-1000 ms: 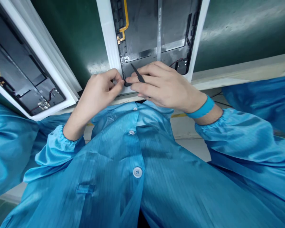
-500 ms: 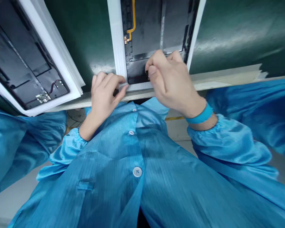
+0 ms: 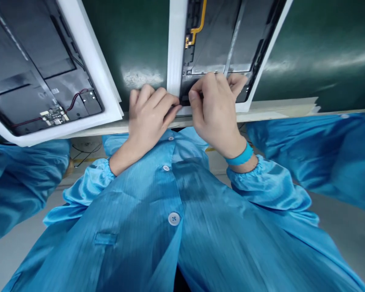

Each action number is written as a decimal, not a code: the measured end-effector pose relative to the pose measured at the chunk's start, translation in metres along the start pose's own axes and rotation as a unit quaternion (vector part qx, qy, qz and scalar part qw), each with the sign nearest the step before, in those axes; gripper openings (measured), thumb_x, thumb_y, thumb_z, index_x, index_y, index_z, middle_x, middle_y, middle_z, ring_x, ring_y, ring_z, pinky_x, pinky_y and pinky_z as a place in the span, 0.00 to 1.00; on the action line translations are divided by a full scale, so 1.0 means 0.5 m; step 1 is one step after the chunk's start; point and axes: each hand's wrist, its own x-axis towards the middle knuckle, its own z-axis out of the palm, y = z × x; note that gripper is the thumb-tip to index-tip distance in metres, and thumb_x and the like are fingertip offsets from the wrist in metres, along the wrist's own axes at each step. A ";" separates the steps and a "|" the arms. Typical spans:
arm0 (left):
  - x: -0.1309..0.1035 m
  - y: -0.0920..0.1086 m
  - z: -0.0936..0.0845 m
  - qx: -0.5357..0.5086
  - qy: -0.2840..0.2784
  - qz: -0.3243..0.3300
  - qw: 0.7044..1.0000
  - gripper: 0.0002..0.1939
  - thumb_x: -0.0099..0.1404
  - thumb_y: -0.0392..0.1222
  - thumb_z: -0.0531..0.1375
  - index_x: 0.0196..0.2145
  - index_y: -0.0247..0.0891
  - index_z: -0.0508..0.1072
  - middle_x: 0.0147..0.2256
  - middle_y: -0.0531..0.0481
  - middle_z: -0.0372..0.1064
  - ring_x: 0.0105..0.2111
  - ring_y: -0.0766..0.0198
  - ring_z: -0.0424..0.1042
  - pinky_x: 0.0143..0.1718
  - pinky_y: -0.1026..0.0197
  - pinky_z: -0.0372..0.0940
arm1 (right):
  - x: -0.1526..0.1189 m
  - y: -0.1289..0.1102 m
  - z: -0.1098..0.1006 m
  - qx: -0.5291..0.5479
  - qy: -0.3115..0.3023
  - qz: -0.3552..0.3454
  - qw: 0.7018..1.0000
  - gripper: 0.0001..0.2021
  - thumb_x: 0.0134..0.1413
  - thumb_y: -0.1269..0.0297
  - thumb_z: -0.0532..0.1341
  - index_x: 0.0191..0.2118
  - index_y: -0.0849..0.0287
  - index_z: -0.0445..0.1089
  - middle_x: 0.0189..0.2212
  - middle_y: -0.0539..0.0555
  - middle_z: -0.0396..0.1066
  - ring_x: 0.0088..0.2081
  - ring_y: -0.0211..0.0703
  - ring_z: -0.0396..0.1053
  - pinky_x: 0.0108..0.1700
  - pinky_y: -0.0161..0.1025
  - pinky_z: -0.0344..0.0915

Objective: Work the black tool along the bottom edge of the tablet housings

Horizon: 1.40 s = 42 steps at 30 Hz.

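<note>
An opened tablet-like device (image 3: pixel 214 44) with a dark inside and an orange flex cable (image 3: pixel 197 30) lies in a white frame (image 3: pixel 175 48). At the frame's near left corner is my left hand (image 3: pixel 149 115), fingers curled, thumb and index finger pinching its edge. My right hand (image 3: pixel 215 111), with a blue band on its wrist, hovers over the near end of the device. Its thumb and index finger are pressed together and the other fingers are bent. Whatever lies between those fingertips is hidden, and the hand covers part of the device's near end.
On the left, a second white frame (image 3: pixel 93 61) holds a similar dark device (image 3: pixel 54 52) with a small circuit board (image 3: pixel 55 116) and thin red wires. Both rest on a green table mat (image 3: pixel 130 44). Pale tape (image 3: pixel 280 108) runs along the table's near edge. Blue-sleeved people sit on both sides.
The view has swung left, so everything on the table appears further right. My right hand has turned more upright over the device's near end. My left hand stays at the frame's corner.
</note>
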 end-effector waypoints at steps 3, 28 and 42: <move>0.001 0.001 -0.001 0.006 -0.004 0.007 1.000 0.16 0.85 0.57 0.57 0.46 0.50 0.81 0.42 0.46 0.80 0.52 0.42 0.75 0.54 0.40 0.60 | -0.005 0.004 0.011 -0.005 0.024 0.007 1.000 0.18 0.81 0.55 0.40 0.48 0.49 0.66 0.51 0.64 0.75 0.55 0.64 0.68 0.67 0.70 0.54; -0.002 0.003 0.002 0.022 0.035 0.030 0.999 0.14 0.85 0.54 0.58 0.44 0.48 0.79 0.41 0.47 0.80 0.48 0.44 0.75 0.51 0.41 0.59 | 0.001 -0.023 0.007 -0.034 0.001 0.051 0.998 0.17 0.82 0.58 0.42 0.51 0.48 0.68 0.54 0.61 0.75 0.59 0.63 0.67 0.68 0.65 0.55; 0.000 0.001 -0.008 0.025 0.026 0.030 0.999 0.17 0.87 0.56 0.53 0.44 0.53 0.78 0.42 0.50 0.82 0.46 0.47 0.73 0.50 0.38 0.60 | 0.005 0.039 -0.083 0.041 -0.036 -0.056 0.997 0.17 0.79 0.51 0.43 0.52 0.47 0.67 0.46 0.61 0.79 0.48 0.61 0.78 0.52 0.55 0.70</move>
